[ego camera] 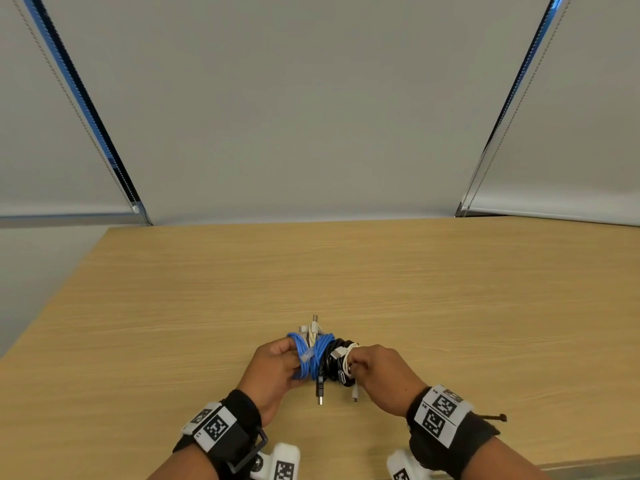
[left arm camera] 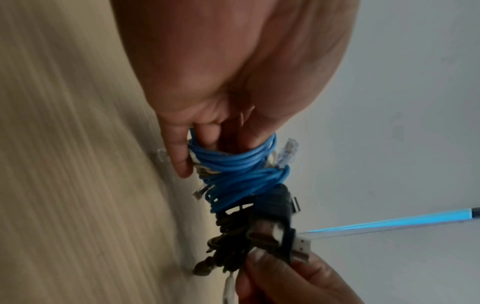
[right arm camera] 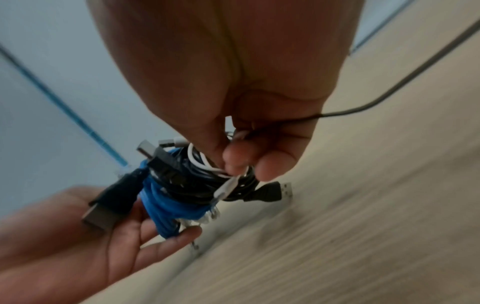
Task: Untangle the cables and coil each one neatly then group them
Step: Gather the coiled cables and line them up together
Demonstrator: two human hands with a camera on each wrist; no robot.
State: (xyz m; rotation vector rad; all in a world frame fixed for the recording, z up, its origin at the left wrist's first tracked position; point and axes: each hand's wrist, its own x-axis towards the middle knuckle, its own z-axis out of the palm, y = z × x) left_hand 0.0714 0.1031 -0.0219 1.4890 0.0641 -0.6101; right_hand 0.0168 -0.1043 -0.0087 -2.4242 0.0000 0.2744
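Observation:
A bundle of coiled cables hangs just above the wooden table (ego camera: 450, 306), near its front middle. The blue cable coil (ego camera: 310, 356) forms the left part, and my left hand (ego camera: 294, 358) grips it with fingers curled through the loops (left arm camera: 233, 164). A black cable coil (ego camera: 332, 363) sits pressed against it, with a black USB plug (ego camera: 319, 393) dangling down. My right hand (ego camera: 353, 365) holds the right end and pinches a white cable (right arm camera: 207, 164) laid over the black coil (right arm camera: 192, 185). More white plugs (ego camera: 313, 325) stick out behind the blue coil.
The table's left edge (ego camera: 69, 271) runs diagonally toward me. Grey roller blinds (ego camera: 311, 98) hang behind the far edge. The white wrist camera housings (ego camera: 284, 462) show at the bottom. A thin dark cord (right arm camera: 415, 67) trails from my right wrist.

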